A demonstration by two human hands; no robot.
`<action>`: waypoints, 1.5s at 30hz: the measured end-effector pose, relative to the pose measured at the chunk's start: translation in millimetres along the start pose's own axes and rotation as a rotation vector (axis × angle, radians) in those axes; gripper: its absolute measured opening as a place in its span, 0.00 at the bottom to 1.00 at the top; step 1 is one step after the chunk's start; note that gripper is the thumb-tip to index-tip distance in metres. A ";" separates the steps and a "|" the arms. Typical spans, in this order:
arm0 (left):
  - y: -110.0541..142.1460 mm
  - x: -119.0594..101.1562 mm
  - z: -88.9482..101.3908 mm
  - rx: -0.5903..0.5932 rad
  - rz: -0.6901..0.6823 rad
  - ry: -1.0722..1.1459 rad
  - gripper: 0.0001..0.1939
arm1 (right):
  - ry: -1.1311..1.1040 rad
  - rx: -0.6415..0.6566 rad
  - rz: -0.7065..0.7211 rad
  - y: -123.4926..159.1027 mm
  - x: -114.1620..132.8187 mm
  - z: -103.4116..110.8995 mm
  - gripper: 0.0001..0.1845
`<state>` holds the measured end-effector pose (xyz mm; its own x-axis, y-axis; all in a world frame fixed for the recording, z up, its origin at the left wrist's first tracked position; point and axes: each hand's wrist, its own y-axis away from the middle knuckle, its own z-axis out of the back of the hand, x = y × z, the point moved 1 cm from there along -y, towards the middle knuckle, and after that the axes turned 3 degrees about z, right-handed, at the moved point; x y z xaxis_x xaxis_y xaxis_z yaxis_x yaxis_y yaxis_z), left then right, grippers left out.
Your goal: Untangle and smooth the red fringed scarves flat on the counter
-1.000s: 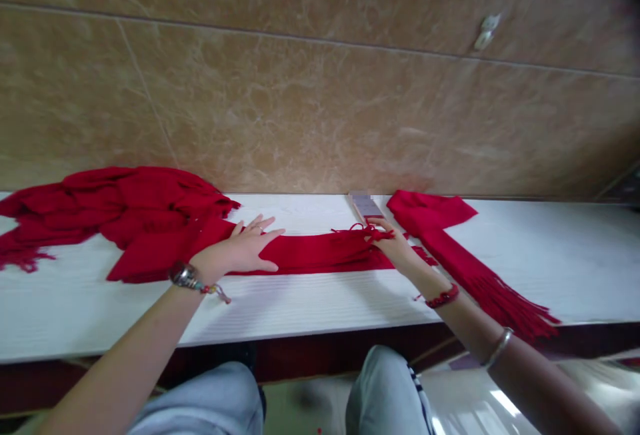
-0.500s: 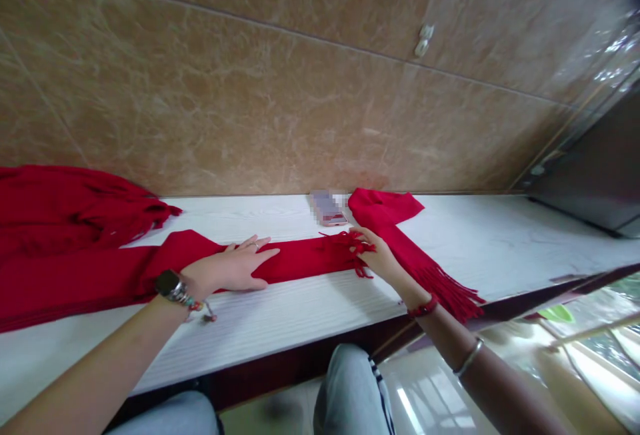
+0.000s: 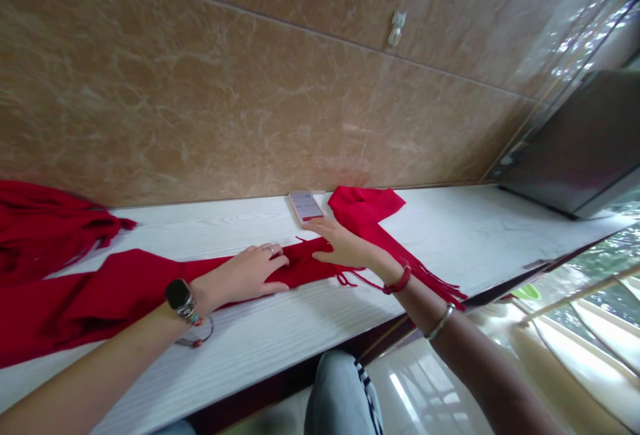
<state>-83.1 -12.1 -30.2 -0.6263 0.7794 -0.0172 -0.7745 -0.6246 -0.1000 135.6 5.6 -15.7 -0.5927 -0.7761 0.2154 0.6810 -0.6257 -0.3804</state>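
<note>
A long red scarf (image 3: 200, 268) lies folded into a strip along the white tabletop, its wider part spread out to the left. My left hand (image 3: 250, 273) rests on the strip, fingers slightly bent and thumb apart, pressing rather than gripping. Over the strip's fringed right end is my right hand (image 3: 345, 245), palm down with fingers and thumb apart, and loose red threads poke out around it. Just behind it lies a second red scarf (image 3: 363, 212), bent over on itself, with its fringe pointing to the front edge.
A phone (image 3: 306, 207) lies by the wall, close to my right fingertips. More red fringed cloth (image 3: 50, 225) is heaped at the far left. A dark box-like object (image 3: 575, 142) stands at the table's right end. The brown marbled wall (image 3: 225, 102) borders the table.
My right hand has let go of the fringe, spread its fingers and shifted left. My left hand's fingers have bent on the scarf. The view has turned somewhat right.
</note>
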 end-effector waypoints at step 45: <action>8.5 -8.9 -15.5 -0.199 -0.151 -0.089 0.13 | 0.434 0.048 -0.007 51.8 20.4 -17.0 0.12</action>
<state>-82.7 -23.5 -46.3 -0.5174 0.8500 0.0993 -0.8324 -0.4729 -0.2889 151.5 -41.3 -46.3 -0.7164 -0.6731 -0.1838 0.6893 -0.6419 -0.3358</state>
